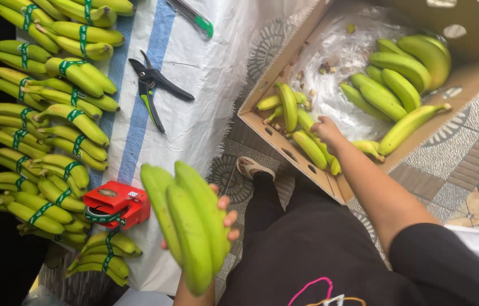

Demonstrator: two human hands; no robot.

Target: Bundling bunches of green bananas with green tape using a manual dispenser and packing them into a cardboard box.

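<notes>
A: Head view, lower centre. What does the left hand (217, 226) carry?

B: It carries a small cluster of green bananas (188, 221), tips pointing down. The fingers (229, 218) wrap round the back of the cluster and are pressed against it; only their tips show past the fruit. The cluster hangs above the white cloth (205, 79), clear of the banded rows.

A: And the right hand (327, 131)?

B: It reaches into the cardboard box (285, 147) and rests on loose bananas (307, 141) near the front wall. Whether the fingers have closed round one cannot be told; the hand covers them from above.

A: Why is the cloth laid out as it is?

B: Judging by the layout, it serves as a sorting surface. Banded bunches (52, 113), each ringed with green tape, lie in rows on the left. The red tape dispenser (116, 205) sits just beside them, within reach of the left hand. Black pruning shears (152, 90) lie open on the cloth, well apart from the fruit.

A: Box contents?

B: Unbanded bananas on a clear plastic liner (336, 62), larger fruit toward the far corner.
</notes>
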